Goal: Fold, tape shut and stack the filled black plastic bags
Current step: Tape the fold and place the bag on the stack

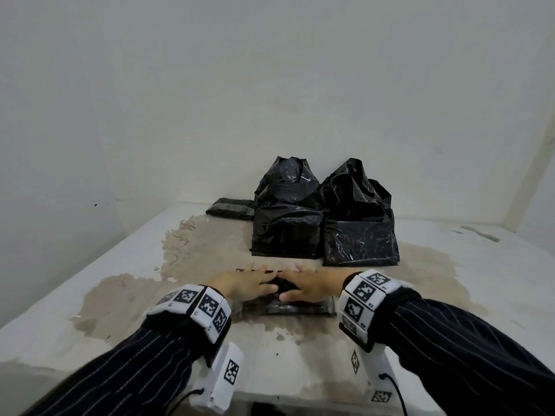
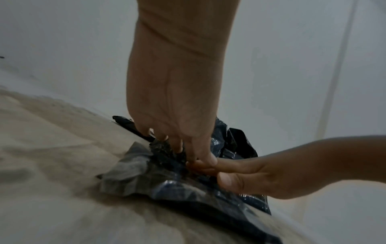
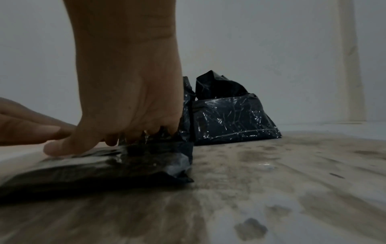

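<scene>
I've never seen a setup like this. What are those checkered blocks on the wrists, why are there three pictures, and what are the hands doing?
No robot here: a person wears cameras. The wide picture comes from the head; the other two from checkered wrist units, looking along each hand. The left hand and right hand press flat on a folded black bag on the stained table, fingers straight. Behind stand two filled bags and, tops unfolded. A flat dark packet lies farther back. I see no tape.

no readable text, small print on black bag [image 1: 286, 211] illegible
</scene>
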